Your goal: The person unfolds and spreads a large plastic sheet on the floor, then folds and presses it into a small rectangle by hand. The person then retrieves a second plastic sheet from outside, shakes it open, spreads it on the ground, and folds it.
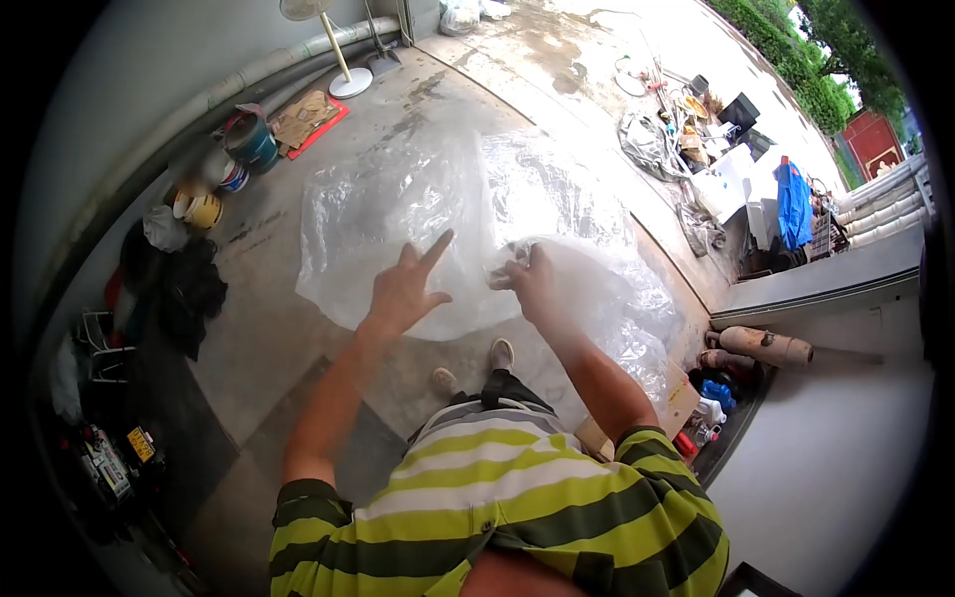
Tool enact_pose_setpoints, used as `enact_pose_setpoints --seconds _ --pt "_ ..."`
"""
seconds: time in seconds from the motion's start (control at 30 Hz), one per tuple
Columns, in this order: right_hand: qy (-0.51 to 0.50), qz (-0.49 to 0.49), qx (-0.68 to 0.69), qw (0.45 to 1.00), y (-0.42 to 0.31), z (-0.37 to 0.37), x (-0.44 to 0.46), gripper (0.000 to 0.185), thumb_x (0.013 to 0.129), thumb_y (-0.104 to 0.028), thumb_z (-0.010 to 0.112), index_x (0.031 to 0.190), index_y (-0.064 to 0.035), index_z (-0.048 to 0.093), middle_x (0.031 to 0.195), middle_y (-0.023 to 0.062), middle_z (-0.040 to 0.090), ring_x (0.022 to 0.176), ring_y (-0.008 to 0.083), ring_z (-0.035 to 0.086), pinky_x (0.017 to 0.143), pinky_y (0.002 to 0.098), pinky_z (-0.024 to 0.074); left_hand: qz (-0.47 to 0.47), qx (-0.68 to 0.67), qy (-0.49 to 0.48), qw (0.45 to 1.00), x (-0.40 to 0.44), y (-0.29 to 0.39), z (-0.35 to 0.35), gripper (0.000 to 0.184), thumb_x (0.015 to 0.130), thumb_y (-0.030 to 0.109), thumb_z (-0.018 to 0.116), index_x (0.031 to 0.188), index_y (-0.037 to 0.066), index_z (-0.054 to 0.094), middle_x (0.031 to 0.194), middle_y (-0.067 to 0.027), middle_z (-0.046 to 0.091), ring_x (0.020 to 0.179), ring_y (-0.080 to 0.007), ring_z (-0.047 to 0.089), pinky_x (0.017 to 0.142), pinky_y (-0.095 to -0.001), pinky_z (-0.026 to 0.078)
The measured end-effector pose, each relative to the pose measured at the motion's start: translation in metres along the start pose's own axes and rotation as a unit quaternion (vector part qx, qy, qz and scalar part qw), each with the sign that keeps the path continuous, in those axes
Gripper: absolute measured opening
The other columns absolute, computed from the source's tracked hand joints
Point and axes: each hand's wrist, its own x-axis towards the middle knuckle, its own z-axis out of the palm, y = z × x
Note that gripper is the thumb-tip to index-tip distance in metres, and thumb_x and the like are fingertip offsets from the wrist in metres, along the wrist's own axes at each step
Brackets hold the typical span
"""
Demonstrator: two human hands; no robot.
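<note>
A large sheet of clear plastic film (383, 204) spreads in front of me, wrinkled and shiny, over the concrete floor. My left hand (401, 291) is over its near left part with the fingers spread and the index finger stretched out; whether it touches the film is unclear. Closed fingers of my right hand (533, 284) pinch a gathered, crumpled bit of film near the middle. More clear film (637, 343) bunches beside my right forearm and hangs toward a cardboard box (682, 400). My feet stand just on the near side of the film.
Along the left wall are a teal bucket (251, 142), a yellow tub (203, 210), black bags (191, 289) and a white-based stand (350, 84). A mixed pile with a blue bag (793, 204) lies right. A rusty cylinder (766, 345) and bottles sit by the right wall.
</note>
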Motion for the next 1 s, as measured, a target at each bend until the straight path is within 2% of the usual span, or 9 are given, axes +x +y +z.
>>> enact_pose_setpoints --seconds 0.17,0.27,0.37,0.5,0.57,0.7,0.87,0.97,1.0 --pt "-0.089 -0.01 0.03 0.996 0.029 -0.005 -0.037 0.03 0.087 -0.004 0.058 0.112 0.0057 0.044 0.105 0.0178 0.058 0.087 0.0267 0.067 0.07 0.0355 0.0599 0.083 -0.017 0.055 0.995 0.005 -0.006 0.104 0.036 0.077 0.01 0.065 0.112 0.019 0.064 0.09 -0.011 0.057 0.073 -0.0345 0.064 0.063 -0.0439 0.052" --pt "0.028 0.203 0.192 0.96 0.042 -0.045 -0.063 0.088 0.088 -0.046 0.066 0.142 0.007 0.023 0.139 0.0234 0.039 0.115 0.0353 0.057 0.088 0.0447 0.0536 0.108 0.009 0.052 0.993 -0.02 -0.014 0.104 0.011 0.073 0.014 0.069 0.074 0.008 0.059 0.082 -0.0101 0.055 0.065 -0.0312 0.063 0.054 -0.0432 0.05" --pt "0.071 0.475 0.373 0.794 0.065 -0.077 -0.102 0.106 0.083 -0.071 0.052 0.149 0.0018 0.013 0.154 0.0233 0.019 0.131 0.0416 0.042 0.103 0.0554 0.04 0.139 0.016 0.065 0.988 -0.042 -0.007 0.096 0.012 0.069 0.013 0.068 0.074 0.009 0.059 0.08 -0.0104 0.053 0.061 -0.0315 0.06 0.052 -0.0434 0.048" --pt "-0.019 0.218 0.561 0.798 0.176 -0.127 -0.115 0.097 0.085 -0.07 0.049 0.147 -0.0006 0.022 0.153 0.0186 0.027 0.133 0.0391 0.039 0.108 0.0557 0.0339 0.132 -0.011 0.067 0.989 -0.058 0.005 0.086 0.013 0.066 0.012 0.068 0.074 0.009 0.058 0.076 -0.0107 0.051 0.058 -0.0314 0.058 0.05 -0.0434 0.046" --pt "0.285 0.152 0.558 0.764 0.236 -0.159 -0.101 0.076 0.092 -0.058 0.051 0.141 -0.0017 0.037 0.146 0.015 0.041 0.13 0.0361 0.044 0.109 0.0542 0.0334 0.126 -0.033 0.061 0.99 -0.065 0.003 0.08 0.013 0.065 0.011 0.067 0.074 0.009 0.057 0.073 -0.0103 0.05 0.055 -0.0311 0.056 0.05 -0.0431 0.045" --pt "0.307 0.115 0.347 0.879 0.215 -0.218 -0.098 0.048 0.097 -0.031 0.05 0.133 -0.0009 0.046 0.134 0.0147 0.052 0.122 0.0326 0.051 0.106 0.0506 0.0389 0.116 0.003 0.026 0.993 -0.082 -0.056 0.089 0.032 0.074 0.019 0.073 0.105 0.014 0.066 0.079 -0.0106 0.057 0.062 -0.0331 0.06 0.055 -0.0425 0.048" --pt "0.359 -0.031 0.114 0.926 0.127 -0.271 -0.115 0.031 0.092 -0.006 0.051 0.123 -0.0003 0.052 0.116 0.0148 0.06 0.104 0.029 0.062 0.088 0.0438 0.0541 -0.137 0.241 -0.348 0.895 -0.142 -0.229 0.084 0.086 0.077 0.035 0.075 0.149 0.022 0.031 0.11 -0.0143 0.064 0.095 -0.0323 0.066 0.077 -0.0425 0.053" --pt "0.47 0.203 -0.018 0.859 0.156 -0.351 -0.159 0.033 0.092 -0.008 0.05 0.124 -0.0054 0.055 0.115 0.0164 0.063 0.102 0.0328 0.064 0.088 0.0484 0.0545 -0.245 0.338 -0.535 0.734 -0.25 -0.354 0.076 0.056 0.072 0.044 0.073 0.118 0.013 0.065 0.108 -0.0126 0.068 0.102 -0.0279 0.066 0.088 -0.041 0.051" --pt "0.458 0.238 0.202 0.832 0.192 -0.408 -0.172 0.03 0.093 -0.016 0.05 0.121 -0.0075 0.059 0.117 0.0133 0.065 0.101 0.0311 0.065 0.089 0.0507 0.0537 -0.292 0.325 -0.519 0.735 -0.238 -0.298 0.024 0.042 0.078 0.029 0.066 0.113 0.005 0.067 0.119 -0.0114 0.066 0.11 -0.0273 0.063 0.095 -0.0422 0.048"
